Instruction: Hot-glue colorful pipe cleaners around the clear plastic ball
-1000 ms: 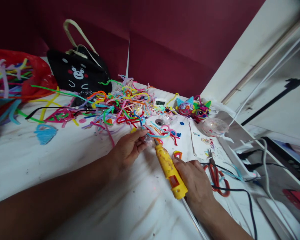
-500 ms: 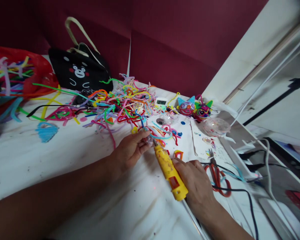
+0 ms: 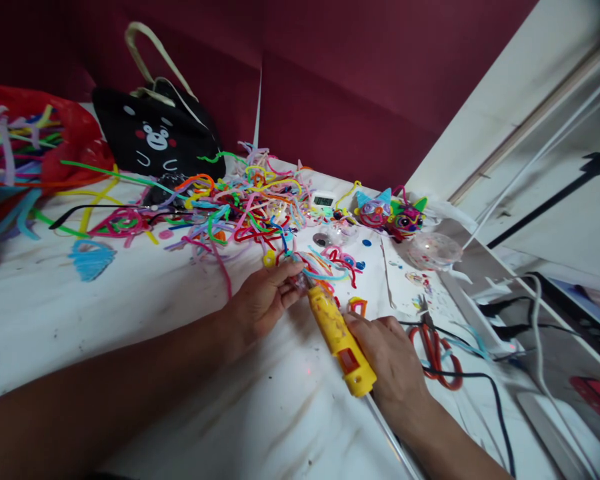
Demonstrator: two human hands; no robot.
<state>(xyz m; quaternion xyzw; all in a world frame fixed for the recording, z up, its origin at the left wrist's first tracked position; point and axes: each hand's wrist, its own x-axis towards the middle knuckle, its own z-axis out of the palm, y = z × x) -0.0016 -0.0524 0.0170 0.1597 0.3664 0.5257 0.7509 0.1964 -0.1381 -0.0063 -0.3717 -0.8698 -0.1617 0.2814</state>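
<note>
My right hand [image 3: 395, 360] is wrapped round a yellow hot glue gun [image 3: 337, 340] with a red trigger. A long clear glue stick [image 3: 387, 427] runs out of its back end. The gun's nozzle points away from me, at the fingertips of my left hand [image 3: 265, 297]. That hand pinches a small clear, pinkish plastic piece [image 3: 296, 281], mostly covered by the fingers and nozzle. Whether the nozzle touches it, I cannot tell. Just beyond lie loose light blue and red pipe cleaners [image 3: 325, 268]. A small yellow and orange loop [image 3: 357, 305] lies near my right knuckles.
A tangled heap of pipe cleaners [image 3: 260, 200] spreads along the back, near a black bag [image 3: 155, 140] and a red bag [image 3: 80, 147]. Two decorated balls [image 3: 373, 210], a clear plastic bowl [image 3: 435, 251], red-handled scissors [image 3: 435, 353] and black cables [image 3: 497, 393] lie rightward.
The scene has shifted slightly in view. Both hands keep nearly the same place and grip, with the glue gun's nozzle still at the left fingertips.
</note>
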